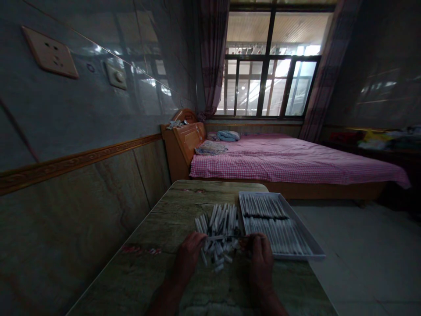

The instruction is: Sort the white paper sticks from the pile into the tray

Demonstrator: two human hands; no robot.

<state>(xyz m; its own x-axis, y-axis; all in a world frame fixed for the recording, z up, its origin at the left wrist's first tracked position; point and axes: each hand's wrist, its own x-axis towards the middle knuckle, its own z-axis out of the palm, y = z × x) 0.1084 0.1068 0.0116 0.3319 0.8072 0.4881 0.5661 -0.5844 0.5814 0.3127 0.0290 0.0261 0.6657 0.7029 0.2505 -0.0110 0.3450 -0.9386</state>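
Note:
My left hand [190,250] is closed in a pinch on the end of a whitish pen barrel [215,238]. A thin dark pen refill [237,236] runs in line with the barrel, and the fingers of my right hand [261,251] are closed on its other end. Whether the refill's tip sits inside the barrel is too blurred to tell. Behind and below them lies a heap of loose white pen parts [223,217], with short pieces like caps [219,267] at its near side. Right of the heap, a white tray [317,254] holds two rows of pens, close to my right hand.
Everything lies on a table with a wood-grain top [158,228]. A tiled wall [82,228] runs along the left. Past the table's far edge stands a bed [279,164] with a pink checked cover, and a window is behind it. Pale floor [355,245] shows at right.

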